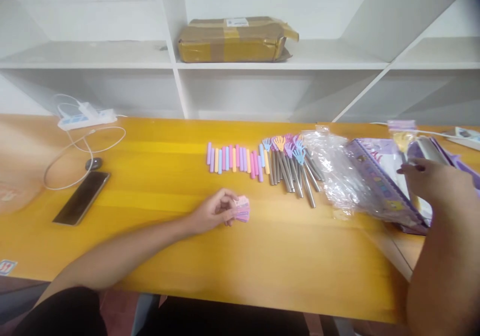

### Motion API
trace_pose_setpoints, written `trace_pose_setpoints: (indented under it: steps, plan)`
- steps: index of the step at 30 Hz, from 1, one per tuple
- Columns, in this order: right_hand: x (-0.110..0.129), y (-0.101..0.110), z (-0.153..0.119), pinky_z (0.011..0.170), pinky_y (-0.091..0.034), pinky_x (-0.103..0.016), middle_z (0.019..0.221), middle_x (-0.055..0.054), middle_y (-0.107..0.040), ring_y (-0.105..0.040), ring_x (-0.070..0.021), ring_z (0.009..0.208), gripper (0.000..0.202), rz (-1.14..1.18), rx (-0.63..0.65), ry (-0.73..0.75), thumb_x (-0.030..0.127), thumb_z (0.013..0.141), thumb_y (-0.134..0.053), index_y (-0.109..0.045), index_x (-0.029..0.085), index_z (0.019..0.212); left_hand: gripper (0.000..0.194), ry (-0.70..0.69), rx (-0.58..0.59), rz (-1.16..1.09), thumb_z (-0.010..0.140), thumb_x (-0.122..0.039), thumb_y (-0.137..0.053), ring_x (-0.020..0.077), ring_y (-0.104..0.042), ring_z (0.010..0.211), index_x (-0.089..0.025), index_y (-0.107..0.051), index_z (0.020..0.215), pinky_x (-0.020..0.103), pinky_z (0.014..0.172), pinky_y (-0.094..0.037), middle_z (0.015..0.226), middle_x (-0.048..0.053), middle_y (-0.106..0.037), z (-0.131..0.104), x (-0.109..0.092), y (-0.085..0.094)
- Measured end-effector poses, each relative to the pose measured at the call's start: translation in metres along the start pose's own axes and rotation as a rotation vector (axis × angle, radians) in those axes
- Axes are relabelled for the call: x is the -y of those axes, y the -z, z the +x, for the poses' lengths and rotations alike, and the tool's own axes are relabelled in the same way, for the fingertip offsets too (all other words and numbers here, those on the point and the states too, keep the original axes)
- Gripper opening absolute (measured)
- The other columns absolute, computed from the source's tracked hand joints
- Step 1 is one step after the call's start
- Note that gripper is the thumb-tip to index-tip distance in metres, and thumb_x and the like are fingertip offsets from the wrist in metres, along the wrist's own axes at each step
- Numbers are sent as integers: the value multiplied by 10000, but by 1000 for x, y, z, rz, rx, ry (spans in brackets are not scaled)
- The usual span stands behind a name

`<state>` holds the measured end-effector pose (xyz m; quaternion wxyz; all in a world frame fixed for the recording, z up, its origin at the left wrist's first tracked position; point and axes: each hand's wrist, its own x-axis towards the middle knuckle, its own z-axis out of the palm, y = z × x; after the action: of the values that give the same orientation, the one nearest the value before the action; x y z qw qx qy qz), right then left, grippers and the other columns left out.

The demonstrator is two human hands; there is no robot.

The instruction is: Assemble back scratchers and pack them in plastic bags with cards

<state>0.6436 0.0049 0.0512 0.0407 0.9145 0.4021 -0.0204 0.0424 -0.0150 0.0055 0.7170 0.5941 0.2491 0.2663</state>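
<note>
My left hand [217,208] is closed round a small stack of pink printed cards [243,209], just above the table. Far to the right, my right hand [429,178] grips a yellow back scratcher [404,140] in a clear bag with a pinkish top edge. It is held over an open purple printed box [378,176]; some of the box's contents are hidden by my hand and arm. In the middle lie several back scratchers [292,168] with metal rods and coloured hand-shaped heads. Left of them runs a row of pastel handle tubes [234,158].
Clear plastic bags [337,171] lie between the back scratchers and the box. A phone [81,197], a dark mouse-like object [93,163] and a power strip [87,117] with white cables are at left. A taped cardboard box [232,41] sits on the shelf.
</note>
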Motion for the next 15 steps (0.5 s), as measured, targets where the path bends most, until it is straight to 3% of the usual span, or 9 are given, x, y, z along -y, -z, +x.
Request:
trace_pose_setpoints:
  steps: [2, 4, 7, 11, 15]
  plan:
    - [0, -5, 6, 689, -359, -417, 1066, -281, -766, -543, -214, 625, 392, -21, 24, 40, 284, 978, -559, -816, 108, 1217, 371, 1, 1, 0, 994, -486, -676, 112, -654, 736, -217, -491, 1171, 259, 690, -521, 906, -17, -608, 0, -1, 0]
    - [0, -10, 10, 672, -358, -406, 1019, -259, -776, -529, -196, 578, 335, -30, 102, 95, 248, 939, -561, -872, 131, 980, 357, 4, 2, 4, 1003, -484, -663, 115, -653, 745, -213, -496, 1165, 262, 695, -522, 901, -15, -610, 1, -2, -1]
    - [-2, -14, 11, 646, -357, -394, 911, -219, -783, -483, -174, 512, 294, -24, 133, 124, 248, 872, -599, -854, 177, 745, 346, 7, 7, 18, 1014, -489, -644, 117, -652, 743, -210, -504, 1164, 265, 695, -516, 891, -11, -620, 1, -3, 0]
    - [-6, -15, 9, 601, -324, -408, 812, -222, -763, -382, -150, 439, 263, -37, 123, 123, 308, 824, -640, -855, 189, 732, 337, -5, 12, 24, 1026, -498, -621, 119, -644, 731, -210, -509, 1161, 267, 690, -505, 875, -4, -641, 0, -3, 0]
    - [-15, -17, 6, 584, -327, -409, 879, -232, -766, -382, -159, 451, 298, -45, 50, 75, 393, 825, -663, -876, 191, 877, 347, -10, -19, 35, 1027, -521, -608, 125, -639, 723, -206, -524, 1144, 273, 690, -502, 843, -3, -646, -1, -4, -1]
